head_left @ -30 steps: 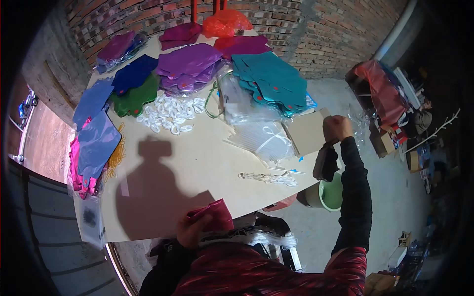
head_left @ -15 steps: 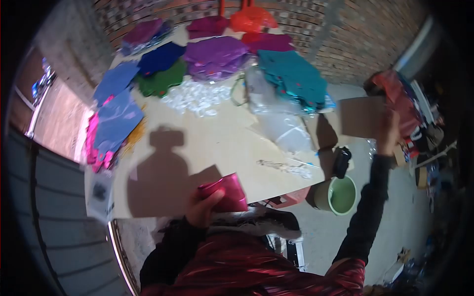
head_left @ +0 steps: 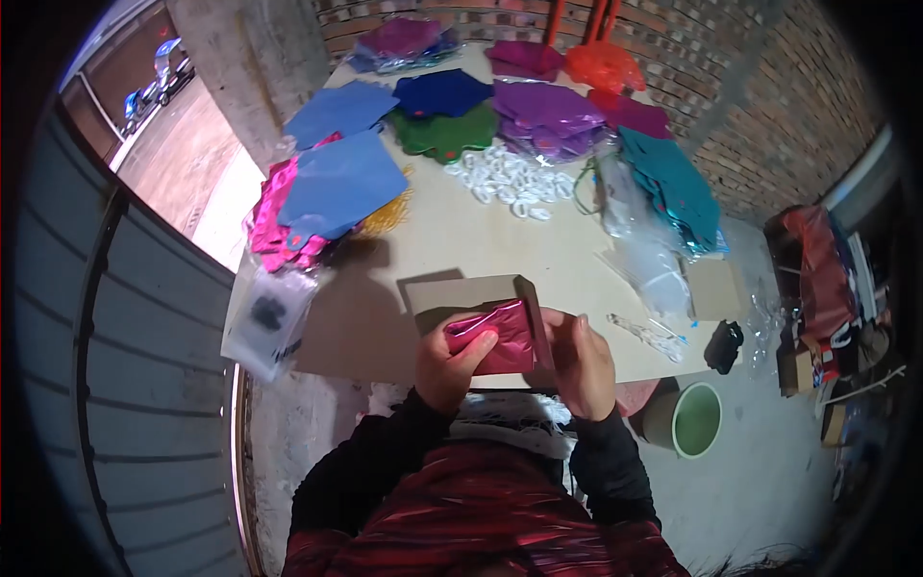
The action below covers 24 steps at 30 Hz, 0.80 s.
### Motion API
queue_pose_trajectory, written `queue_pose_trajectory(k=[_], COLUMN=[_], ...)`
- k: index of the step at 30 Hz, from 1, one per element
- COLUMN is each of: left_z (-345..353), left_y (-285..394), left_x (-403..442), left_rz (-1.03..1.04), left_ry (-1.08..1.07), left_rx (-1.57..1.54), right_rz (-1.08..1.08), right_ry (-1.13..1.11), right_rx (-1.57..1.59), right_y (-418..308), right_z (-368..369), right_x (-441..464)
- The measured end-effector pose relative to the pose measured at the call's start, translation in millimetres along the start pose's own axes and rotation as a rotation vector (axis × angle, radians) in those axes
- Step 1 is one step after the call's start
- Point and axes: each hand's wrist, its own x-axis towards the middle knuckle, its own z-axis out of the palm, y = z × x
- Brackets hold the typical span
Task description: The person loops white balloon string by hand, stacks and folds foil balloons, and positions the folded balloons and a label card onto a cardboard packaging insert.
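At the counter's [head_left: 524, 252] near edge, the left hand's [head_left: 445, 373] fingers grip the red cloth [head_left: 510, 348], already folded but uncovered. The right hand [head_left: 588, 370] meets the card [head_left: 463, 290]; whether its fingers grip, I cannot tell.

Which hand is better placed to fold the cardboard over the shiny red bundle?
Probably the right hand: it is at the raised right side of the cardboard, while the left hand is occupied, gripping the red bundle.
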Motion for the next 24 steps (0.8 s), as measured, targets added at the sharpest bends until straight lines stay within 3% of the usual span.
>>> queue_pose_trajectory(k=[7, 20, 24], left_z=[-6.9, -6.9, -4.2], left_y=[-6.0, -22.3, -26.4], left_x=[1.8, 12.4, 15.2], left_rz=[-0.032, -0.029, -0.14], left_ry=[-0.026, -0.108, -0.107], left_rx=[0.019, -0.036, -0.241], right_rz=[0.084, -0.026, -0.1], right_ry=[0.049, 0.11, 0.162], right_rx=[0.012, -0.214, -0.287], right_y=[37.6, 47.4, 51.5], right_z=[-4.1, -9.5, -5.2], right_x=[8.8, 9.3, 10.2])
